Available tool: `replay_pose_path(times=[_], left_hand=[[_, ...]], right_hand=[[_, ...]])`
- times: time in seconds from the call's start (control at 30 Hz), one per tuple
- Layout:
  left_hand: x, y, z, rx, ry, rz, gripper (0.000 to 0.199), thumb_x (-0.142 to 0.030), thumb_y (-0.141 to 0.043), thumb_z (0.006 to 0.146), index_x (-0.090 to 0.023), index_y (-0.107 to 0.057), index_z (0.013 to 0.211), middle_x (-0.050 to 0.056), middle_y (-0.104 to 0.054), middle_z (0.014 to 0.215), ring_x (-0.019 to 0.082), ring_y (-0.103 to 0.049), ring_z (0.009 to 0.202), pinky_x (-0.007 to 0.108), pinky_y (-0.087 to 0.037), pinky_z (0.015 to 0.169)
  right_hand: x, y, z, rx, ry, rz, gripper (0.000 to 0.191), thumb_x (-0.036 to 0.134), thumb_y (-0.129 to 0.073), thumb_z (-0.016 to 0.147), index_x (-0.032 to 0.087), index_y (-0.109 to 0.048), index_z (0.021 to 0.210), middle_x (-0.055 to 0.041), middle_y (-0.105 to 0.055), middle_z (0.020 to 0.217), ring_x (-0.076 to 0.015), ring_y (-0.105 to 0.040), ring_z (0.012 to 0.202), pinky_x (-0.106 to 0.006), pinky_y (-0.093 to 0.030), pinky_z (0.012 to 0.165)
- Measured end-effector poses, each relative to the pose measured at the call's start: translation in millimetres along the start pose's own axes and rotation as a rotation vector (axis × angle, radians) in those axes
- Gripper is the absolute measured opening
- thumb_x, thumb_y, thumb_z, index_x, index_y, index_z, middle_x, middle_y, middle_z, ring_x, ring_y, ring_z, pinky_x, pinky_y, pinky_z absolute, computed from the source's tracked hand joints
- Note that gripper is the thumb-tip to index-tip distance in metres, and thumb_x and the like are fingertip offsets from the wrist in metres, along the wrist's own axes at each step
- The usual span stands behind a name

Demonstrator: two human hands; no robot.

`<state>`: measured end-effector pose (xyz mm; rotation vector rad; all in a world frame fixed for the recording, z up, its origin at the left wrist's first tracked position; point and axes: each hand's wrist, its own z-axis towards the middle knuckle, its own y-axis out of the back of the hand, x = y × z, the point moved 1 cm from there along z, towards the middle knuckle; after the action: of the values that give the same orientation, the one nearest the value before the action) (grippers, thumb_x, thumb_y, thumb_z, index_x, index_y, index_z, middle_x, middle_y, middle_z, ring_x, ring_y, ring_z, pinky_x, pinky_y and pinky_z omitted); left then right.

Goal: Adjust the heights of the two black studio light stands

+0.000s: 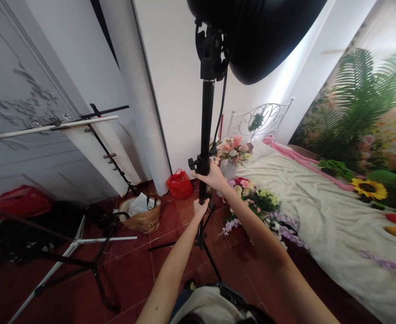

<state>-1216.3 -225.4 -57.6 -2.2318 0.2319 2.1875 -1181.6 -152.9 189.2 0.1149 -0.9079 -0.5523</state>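
A black light stand (pixel 207 117) rises in front of me, with a large black lamp housing (pixel 258 36) mounted on top. My left hand (pixel 201 208) is wrapped round the lower part of the pole. Higher up, my right hand (pixel 213 176) grips the stand at its collar, beside the black clamp knob (pixel 192 164). A black cable (pixel 223 103) hangs from the lamp along the pole. Below my hands, the stand's tripod legs (pixel 211 261) spread over the floor.
To the right lies a bed (pixel 272 171) with a cream cover and a sunflower (pixel 368 188). Artificial flowers (pixel 248 191) stand close to the pole. A red bag (pixel 180 184), a basket (pixel 143 218) and other stand legs (pixel 79 243) are on the left of the tiled floor (pixel 133 274).
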Motion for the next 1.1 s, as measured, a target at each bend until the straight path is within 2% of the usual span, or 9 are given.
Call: replay_pose_path(times=[0.13,0.23,0.3,0.5,0.67,0.77,0.9,1.0,1.1], left_hand=[[0,-0.6,-1,-0.007,-0.013,-0.008,0.031,-0.042,-0.066,0.06,-0.015,-0.052,0.053,-0.001,-0.05,0.047,0.01,-0.046,0.041,0.021,-0.034,0.04],[0,0.2,-2,0.012,-0.016,-0.008,0.03,-0.043,-0.064,0.063,-0.015,-0.054,0.057,-0.001,-0.052,0.049,0.01,-0.047,0.042,0.021,-0.036,0.042],[1,0.8,-3,0.013,-0.037,0.0,0.028,-0.041,-0.063,0.063,-0.015,-0.056,0.061,0.0,-0.055,0.053,0.011,-0.051,0.046,0.022,-0.039,0.045],[8,0.6,0,-0.079,-0.064,0.09,0.02,-0.033,-0.064,0.062,-0.015,-0.059,0.07,0.003,-0.063,0.067,0.014,-0.059,0.061,0.024,-0.045,0.057],[11,-1.0,1,-0.059,-0.052,0.124,0.017,-0.029,-0.061,0.065,-0.015,-0.059,0.075,0.003,-0.064,0.071,0.014,-0.061,0.063,0.024,-0.045,0.058],[10,-1.3,1,-0.05,-0.059,0.12,0.015,-0.028,-0.061,0.065,-0.016,-0.058,0.074,0.002,-0.063,0.068,0.014,-0.06,0.06,0.023,-0.044,0.057],[8,-1.2,2,-0.077,-0.081,0.125,0.013,-0.025,-0.062,0.063,-0.016,-0.056,0.069,0.001,-0.061,0.065,0.013,-0.057,0.059,0.022,-0.042,0.056],[8,-0.9,2,-0.081,-0.085,0.097,0.012,-0.024,-0.062,0.062,-0.016,-0.055,0.066,0.0,-0.059,0.062,0.012,-0.055,0.057,0.021,-0.04,0.054],[7,-0.5,1,-0.075,-0.059,0.072,0.013,-0.026,-0.063,0.062,-0.017,-0.055,0.066,-0.001,-0.057,0.058,0.011,-0.053,0.053,0.021,-0.039,0.053]], right_hand=[[-35,14,-26,0.226,-0.043,0.125,0.058,0.036,-0.067,0.068,0.019,-0.042,0.118,-0.005,-0.06,0.101,-0.016,-0.061,0.085,-0.03,-0.053,0.072],[-85,16,-66,0.358,-0.191,0.121,0.039,0.028,-0.06,0.072,0.019,-0.05,0.109,-0.0039,-0.061,0.097,-0.0143,-0.061,0.084,-0.029,-0.053,0.073],[-116,13,-98,0.371,-0.28,0.053,0.023,0.025,-0.05,0.078,0.018,-0.055,0.1,-0.0052,-0.063,0.097,-0.015,-0.06,0.09,-0.032,-0.049,0.082],[-159,-10,-168,0.293,-0.379,-0.079,0.03,0.03,-0.031,0.089,0.022,-0.054,0.106,-0.0035,-0.063,0.105,-0.0146,-0.058,0.099,-0.031,-0.043,0.091],[-173,-32,-179,0.165,-0.49,-0.023,0.03,0.037,-0.032,0.089,0.021,-0.05,0.107,-0.0049,-0.062,0.103,-0.016,-0.061,0.093,-0.032,-0.047,0.083],[-184,-45,-175,0.047,-0.752,0.157,0.031,0.037,-0.04,0.085,0.021,-0.045,0.111,-0.0004,-0.063,0.073,-0.0151,-0.061,0.062,-0.028,-0.051,0.059],[-196,-53,-160,-0.071,-1.023,0.373,0.021,0.027,-0.049,0.079,0.016,-0.052,0.096,0.0062,-0.045,0.044,-0.0113,-0.046,0.037,-0.021,-0.04,0.039],[-201,-50,-152,-0.088,-1.047,0.413,0.013,0.022,-0.046,0.078,0.014,-0.056,0.081,0.0074,-0.038,0.039,-0.008,-0.039,0.033,-0.018,-0.035,0.037],[-199,-42,-158,-0.159,-1.024,0.423,0.019,0.023,-0.042,0.079,0.015,-0.058,0.088,0.0059,-0.044,0.045,-0.007,-0.04,0.036,-0.017,-0.034,0.037]])
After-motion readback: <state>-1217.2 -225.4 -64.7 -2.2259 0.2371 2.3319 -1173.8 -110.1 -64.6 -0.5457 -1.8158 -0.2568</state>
